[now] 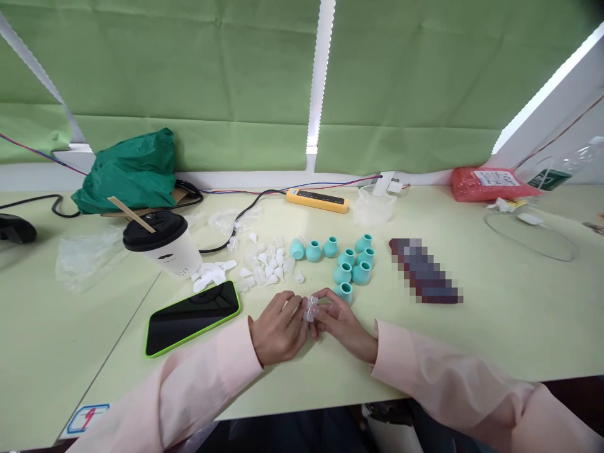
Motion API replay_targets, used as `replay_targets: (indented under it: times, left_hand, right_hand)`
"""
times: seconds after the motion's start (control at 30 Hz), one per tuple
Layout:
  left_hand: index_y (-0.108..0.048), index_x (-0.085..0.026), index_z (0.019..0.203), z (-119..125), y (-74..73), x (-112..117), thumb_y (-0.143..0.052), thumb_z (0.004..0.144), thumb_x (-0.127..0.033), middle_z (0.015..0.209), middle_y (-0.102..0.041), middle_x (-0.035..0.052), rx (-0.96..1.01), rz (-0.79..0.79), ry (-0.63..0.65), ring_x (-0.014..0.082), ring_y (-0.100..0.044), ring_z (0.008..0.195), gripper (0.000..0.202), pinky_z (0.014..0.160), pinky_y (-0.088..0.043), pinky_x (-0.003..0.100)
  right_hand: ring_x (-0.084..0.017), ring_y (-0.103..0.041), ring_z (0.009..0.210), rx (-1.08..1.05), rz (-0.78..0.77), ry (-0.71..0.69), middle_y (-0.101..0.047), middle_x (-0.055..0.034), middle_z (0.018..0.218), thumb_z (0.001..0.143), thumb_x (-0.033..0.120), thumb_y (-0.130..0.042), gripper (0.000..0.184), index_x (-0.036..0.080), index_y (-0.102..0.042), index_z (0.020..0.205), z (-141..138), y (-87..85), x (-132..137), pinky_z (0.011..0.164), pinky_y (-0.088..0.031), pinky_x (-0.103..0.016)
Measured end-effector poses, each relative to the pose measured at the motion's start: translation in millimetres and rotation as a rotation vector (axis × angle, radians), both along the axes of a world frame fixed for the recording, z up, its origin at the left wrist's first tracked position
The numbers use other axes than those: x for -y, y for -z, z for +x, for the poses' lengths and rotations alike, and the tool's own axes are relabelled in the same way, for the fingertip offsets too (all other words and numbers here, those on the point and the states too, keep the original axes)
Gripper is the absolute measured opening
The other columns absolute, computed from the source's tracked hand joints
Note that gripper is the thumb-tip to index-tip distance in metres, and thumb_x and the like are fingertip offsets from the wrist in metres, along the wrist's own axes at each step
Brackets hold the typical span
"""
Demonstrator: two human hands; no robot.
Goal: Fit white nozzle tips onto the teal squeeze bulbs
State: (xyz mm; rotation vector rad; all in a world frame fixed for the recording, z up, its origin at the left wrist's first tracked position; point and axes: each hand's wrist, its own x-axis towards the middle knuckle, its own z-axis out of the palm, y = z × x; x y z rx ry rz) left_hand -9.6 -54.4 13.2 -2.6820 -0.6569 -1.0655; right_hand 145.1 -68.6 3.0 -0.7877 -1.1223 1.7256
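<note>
Between my two hands is a small clear plastic piece (311, 308) with a ribbed or stepped shape. The fingers of my left hand (280, 328) are curled and pinch its left side. From the right, the thumb and fingers of my right hand (343, 324) close on the same piece. Just beyond my hands lies a pile of small white pointed nozzles (271, 264) mixed with clear pieces. Several turquoise squeeze bulbs (361, 273) with open necks stand to the right of the pile. One bulb (297, 249) lies tipped on its side. The nearest bulb (344, 290) is right beside my right fingers.
At left are a phone (193, 318) with a green case, a lidded paper cup (172, 251), crumpled tissue (213, 274) and a green bag (134, 170). A yellow power strip (317, 201) lies at the back. A pixelated object (425, 274) and a red package (491, 184) are right.
</note>
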Motion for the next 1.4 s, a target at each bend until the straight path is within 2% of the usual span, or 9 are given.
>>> replay_targets:
  times: [0.17, 0.37, 0.6, 0.7, 0.8, 0.97, 1.1, 1.27, 1.4]
  left_hand:
    - [-0.050, -0.001, 0.091, 3, 5.2, 0, -0.048, 0.066, -0.009, 0.081, -0.051, 0.0166, -0.033, 0.107, -0.016, 0.0238, -0.043, 0.078, 0.026, 0.059, -0.044, 0.039]
    - [-0.048, -0.011, 0.099, -4, -3.6, -1, -0.039, 0.069, -0.007, 0.085, -0.049, 0.0110, 0.257, -0.278, 0.092, 0.0180, -0.042, 0.076, 0.031, 0.061, -0.043, 0.035]
    - [-0.047, -0.003, 0.101, -3, -0.7, -1, -0.038, 0.070, -0.020, 0.096, -0.049, 0.0200, -0.019, -0.052, 0.071, 0.0271, -0.040, 0.085, 0.037, 0.065, -0.038, 0.044]
    - [-0.049, -0.009, 0.102, -2, -7.5, -13, -0.025, 0.077, -0.024, 0.099, -0.050, 0.0151, 0.045, -0.260, 0.012, 0.0260, -0.040, 0.089, 0.037, 0.071, -0.035, 0.045]
    - [-0.049, -0.015, 0.103, 8, -15.2, -29, -0.023, 0.082, -0.020, 0.096, -0.052, 0.0091, 0.196, -0.504, -0.089, 0.0195, -0.041, 0.089, 0.034, 0.077, -0.036, 0.038]
    - [-0.056, -0.020, 0.094, 46, -12.5, -38, -0.050, 0.070, -0.039, 0.091, -0.048, 0.0068, 0.033, -0.539, -0.052, 0.0210, -0.040, 0.085, 0.031, 0.073, -0.038, 0.038]
    - [-0.054, -0.019, 0.088, 64, -7.9, -27, -0.056, 0.066, -0.035, 0.092, -0.048, 0.0073, 0.078, -0.558, -0.080, 0.0221, -0.041, 0.086, 0.027, 0.069, -0.038, 0.039]
    - [-0.042, -0.016, 0.075, 41, -17.9, -19, -0.054, 0.063, -0.016, 0.089, -0.053, 0.0051, 0.471, -0.842, 0.015, 0.0158, -0.049, 0.083, 0.017, 0.074, -0.040, 0.032]
    - [-0.041, -0.016, 0.072, 13, -23.0, -15, -0.050, 0.061, -0.014, 0.068, -0.053, -0.0006, 0.515, -1.242, 0.105, 0.0107, -0.049, 0.063, 0.014, 0.058, -0.040, 0.023]
  right_hand:
    - [-0.008, -0.048, 0.043, 0.036, 0.006, 0.026, -0.052, 0.0065, 0.051, 0.071, 0.034, -0.054, 0.025, 0.020, -0.034, 0.077, -1, -0.1, 0, 0.044, -0.039, -0.022]
    - [-0.007, -0.049, 0.044, 0.052, 0.030, -0.006, -0.056, 0.0036, 0.060, 0.071, 0.037, -0.053, 0.027, 0.020, -0.033, 0.078, -3, -5.4, 6, 0.045, -0.039, -0.023]
    - [-0.008, -0.048, 0.044, 0.034, 0.003, 0.039, -0.052, 0.0055, 0.056, 0.071, 0.039, -0.053, 0.029, 0.021, -0.032, 0.078, -4, -6.1, 5, 0.046, -0.039, -0.024]
    - [-0.007, -0.046, 0.042, 0.058, 0.030, 0.081, -0.051, 0.0041, 0.060, 0.073, 0.038, -0.050, 0.026, 0.021, -0.031, 0.080, -4, -8.1, 10, 0.044, -0.037, -0.023]
    - [-0.009, -0.047, 0.050, 0.163, 0.208, 0.100, -0.050, 0.0016, 0.064, 0.075, 0.033, -0.049, 0.020, 0.020, -0.035, 0.082, -1, -7.3, 25, 0.047, -0.037, -0.024]
    - [-0.016, -0.049, 0.065, 0.390, 0.603, 0.246, -0.051, -0.0051, 0.074, 0.073, 0.029, -0.049, 0.018, 0.021, -0.044, 0.088, 10, 4.3, 44, 0.058, -0.040, -0.032]
    - [-0.021, -0.052, 0.066, 0.392, 0.697, 0.344, -0.054, -0.0064, 0.071, 0.071, 0.029, -0.050, 0.020, 0.023, -0.041, 0.088, 16, 9.1, 40, 0.059, -0.041, -0.037]
    - [-0.022, -0.054, 0.077, 0.277, 0.794, 0.425, -0.059, -0.0070, 0.085, 0.070, 0.019, -0.052, 0.026, 0.026, -0.034, 0.087, 21, -7.5, 23, 0.066, -0.042, -0.042]
    - [-0.021, -0.050, 0.088, 0.287, 0.704, 0.410, -0.060, -0.0067, 0.086, 0.068, 0.016, -0.056, 0.023, 0.023, -0.039, 0.080, 28, -22.5, 4, 0.077, -0.038, -0.044]
